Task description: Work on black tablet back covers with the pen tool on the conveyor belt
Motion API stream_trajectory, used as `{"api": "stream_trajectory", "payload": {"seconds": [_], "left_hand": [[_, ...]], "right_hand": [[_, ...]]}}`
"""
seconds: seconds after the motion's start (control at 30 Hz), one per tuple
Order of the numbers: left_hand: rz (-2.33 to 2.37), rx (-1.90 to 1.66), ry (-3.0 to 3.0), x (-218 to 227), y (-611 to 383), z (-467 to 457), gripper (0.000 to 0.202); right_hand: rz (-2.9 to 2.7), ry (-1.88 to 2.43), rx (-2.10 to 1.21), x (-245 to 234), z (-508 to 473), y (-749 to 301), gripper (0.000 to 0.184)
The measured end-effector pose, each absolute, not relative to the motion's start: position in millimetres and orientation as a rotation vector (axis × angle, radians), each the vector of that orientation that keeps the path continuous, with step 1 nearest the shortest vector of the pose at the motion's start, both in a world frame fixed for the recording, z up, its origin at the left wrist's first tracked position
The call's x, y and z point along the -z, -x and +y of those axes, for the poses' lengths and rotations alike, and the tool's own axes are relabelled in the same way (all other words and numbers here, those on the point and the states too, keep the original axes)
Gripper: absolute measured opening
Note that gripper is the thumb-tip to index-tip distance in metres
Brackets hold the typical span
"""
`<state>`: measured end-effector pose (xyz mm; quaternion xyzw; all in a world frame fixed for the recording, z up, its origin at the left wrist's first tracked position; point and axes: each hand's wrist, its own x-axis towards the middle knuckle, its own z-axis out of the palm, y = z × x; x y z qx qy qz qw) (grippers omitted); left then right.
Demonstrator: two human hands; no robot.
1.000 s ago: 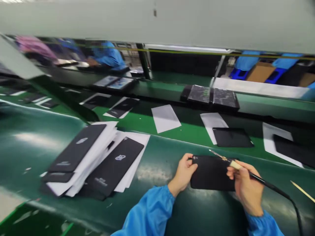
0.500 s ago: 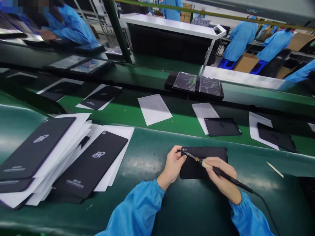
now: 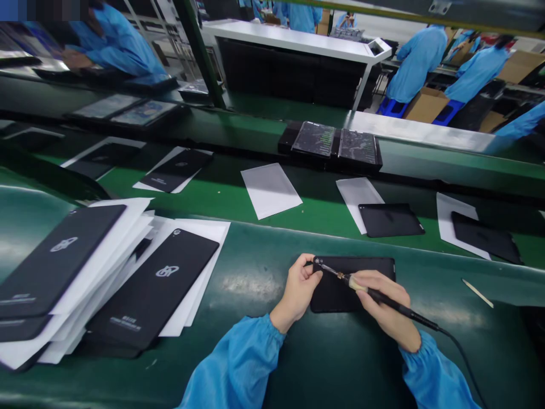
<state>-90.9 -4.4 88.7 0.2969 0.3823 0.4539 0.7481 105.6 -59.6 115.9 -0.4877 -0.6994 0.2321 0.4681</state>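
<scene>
Between hands [image 3: 293, 292], partly under right one [image 3: 385, 307]: black panel [image 3: 334, 296], left pinching corner.

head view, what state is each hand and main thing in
black cover: flat on the bench
corded tool: tip beside the cover's corner
left hand: holding that corner
right hand: gripping the tool
wooden stick: lying loose
cover pile: stacked unevenly
middle white sheet: flat, uncovered
</scene>
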Motion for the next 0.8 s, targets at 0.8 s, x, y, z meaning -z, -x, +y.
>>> {"api": "stream_trajectory", "payload": {"seconds": [0.8], "left_hand": [[0.855, -0.985, -0.658, -85.4, 91.1, -4.7, 0.031]], "right_hand": [[-1.784, 1.182, -0.643, -139.9, -40.2, -112.9, 0.014]]}}
